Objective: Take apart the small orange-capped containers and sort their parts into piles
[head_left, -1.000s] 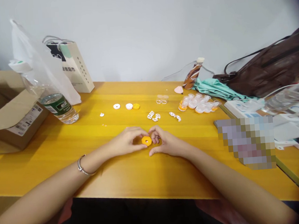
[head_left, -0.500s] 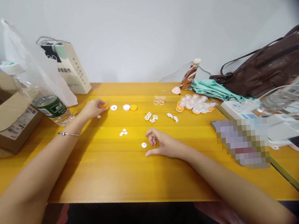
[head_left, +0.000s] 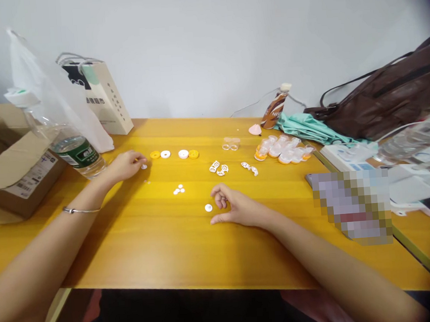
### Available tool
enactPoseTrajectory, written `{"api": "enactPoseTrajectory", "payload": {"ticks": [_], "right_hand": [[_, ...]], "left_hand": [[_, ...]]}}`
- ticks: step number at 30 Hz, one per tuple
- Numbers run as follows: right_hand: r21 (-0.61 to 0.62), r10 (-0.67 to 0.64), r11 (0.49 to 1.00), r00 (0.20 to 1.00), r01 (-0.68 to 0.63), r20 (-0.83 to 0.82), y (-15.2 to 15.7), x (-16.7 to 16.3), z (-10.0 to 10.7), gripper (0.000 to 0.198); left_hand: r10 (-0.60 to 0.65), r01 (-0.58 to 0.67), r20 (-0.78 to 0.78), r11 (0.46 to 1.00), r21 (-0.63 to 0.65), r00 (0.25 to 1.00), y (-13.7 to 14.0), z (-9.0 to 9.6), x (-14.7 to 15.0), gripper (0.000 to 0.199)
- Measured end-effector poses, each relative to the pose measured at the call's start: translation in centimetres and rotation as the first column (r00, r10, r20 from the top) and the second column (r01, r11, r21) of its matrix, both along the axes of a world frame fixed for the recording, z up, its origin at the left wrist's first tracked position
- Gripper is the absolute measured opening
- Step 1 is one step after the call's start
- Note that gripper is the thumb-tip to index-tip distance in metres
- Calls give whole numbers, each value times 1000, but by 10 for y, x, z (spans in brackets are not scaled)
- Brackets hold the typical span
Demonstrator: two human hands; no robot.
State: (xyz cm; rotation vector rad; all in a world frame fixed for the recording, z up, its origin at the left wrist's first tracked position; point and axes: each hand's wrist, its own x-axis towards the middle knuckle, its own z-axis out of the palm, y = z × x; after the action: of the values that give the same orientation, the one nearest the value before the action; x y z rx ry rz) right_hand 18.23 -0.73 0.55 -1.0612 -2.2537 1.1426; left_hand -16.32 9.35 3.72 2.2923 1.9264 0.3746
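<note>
Well inside table edge [head_left: 195, 284], disc [head_left: 209, 208], right hand [head_left: 232, 206] alongside

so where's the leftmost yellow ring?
Head view, left of centre: the yellow ring lies on the table, between the left hand and a white ring.

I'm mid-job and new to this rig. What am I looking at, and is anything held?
There is no machine here, just a person's two bare hands. Every picture comes from one camera worn on the head, looking forward and down. The left hand is at a small white piece; whether its fingers touch it is unclear. The right hand is open beside a white disc, holding nothing. Around them on the table lie yellow round pieces, white round pieces and white openwork pieces.
</note>
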Motion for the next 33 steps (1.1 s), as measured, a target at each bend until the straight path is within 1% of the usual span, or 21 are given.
{"api": "enactPoseTrajectory", "payload": {"ticks": [3, 6, 9, 11, 13, 14, 15, 16, 17, 19, 20, 21, 23, 25, 26, 28, 29, 30, 31, 33], "right_hand": [[5, 5, 1000, 1000, -5, -1, 0, 0, 0, 49], [-2, 10, 1000, 1000, -10, -6, 0, 0, 1, 48], [-4, 11, 1000, 1000, -11, -2, 0, -1, 1, 48], [-4, 11, 1000, 1000, -11, 6, 0, -1, 2, 47], [-7, 14, 1000, 1000, -14, 15, 0, -1, 2, 47], [-10, 16, 1000, 1000, -16, 17, 1, -1, 2, 48], [-11, 17, 1000, 1000, -17, 15, 1, -1, 1, 48], [-12, 18, 1000, 1000, -18, 11, 1, 0, 1, 49], [-11, 21, 1000, 1000, -21, 6, 1, 0, 0, 49], [-5, 31, 1000, 999, -31, -11, 1, 0, 0, 50], [-1, 38, 999, 999, -38, -20, 1, 0, -1, 49], [4, 45, 999, 999, -45, -26, 1, 0, -1, 48], [15, 58, 998, 998, -57, -35, 2, 0, 0, 45], [22, 64, 998, 997, -63, -37, 2, 0, 0, 43], [23, 64, 998, 997, -63, -37, 2, 0, 0, 43], [15, 56, 998, 998, -56, -28, 1, 0, 1, 44], [11, 47, 999, 999, -47, -20, 1, 1, 1, 45], [7, 37, 999, 999, -37, -13, 1, 1, 1, 46], [3, 30, 1000, 1000, -30, -6, 0, 1, 1, 46], [-3, 22, 1000, 1000, -22, 5, 0, 0, 1, 45]], "left_hand": [[-29, 30, 21, 999, -28, 999, -7, -5, 1, 32], [-26, 27, 47, 999, -31, 999, -12, -6, 2, 30], [-24, 21, 70, 999, 42, 997, -18, 0, 4, 29], [-35, 23, 114, 994, 107, 993, -27, 6, 11, 29], [-85, 59, 183, 988, 143, 979, -41, 12, 27, 28], [-147, 116, 226, 983, 142, 963, -49, 13, 38, 27], [-230, 202, 263, 971, 132, 937, -58, 14, 51, 26], [-333, 315, 287, 943, 109, 898, -67, 13, 65, 24], [-442, 434, 296, 896, 98, 847, -76, 10, 79, 23], [-603, 604, 254, 793, 84, 757, -91, 2, 105, 24], [-646, 644, 228, 759, 93, 728, -96, -4, 116, 24], [-668, 663, 211, 741, 107, 713, -101, -10, 126, 24], [-687, 675, 197, 726, 133, 700, -106, -21, 139, 20], [-688, 669, 199, 725, 163, 698, -107, -27, 146, 19], [-687, 664, 202, 727, 178, 698, -106, -27, 146, 20], [-671, 640, 205, 741, 203, 712, -101, -20, 139, 20], [-652, 614, 206, 758, 222, 730, -97, -14, 132, 20], [-619, 577, 205, 783, 232, 758, -91, -7, 121, 20], [-558, 502, 209, 823, 267, 803, -84, 0, 107, 19], [-388, 331, 185, 902, 277, 903, -66, 12, 74, 18]]}}
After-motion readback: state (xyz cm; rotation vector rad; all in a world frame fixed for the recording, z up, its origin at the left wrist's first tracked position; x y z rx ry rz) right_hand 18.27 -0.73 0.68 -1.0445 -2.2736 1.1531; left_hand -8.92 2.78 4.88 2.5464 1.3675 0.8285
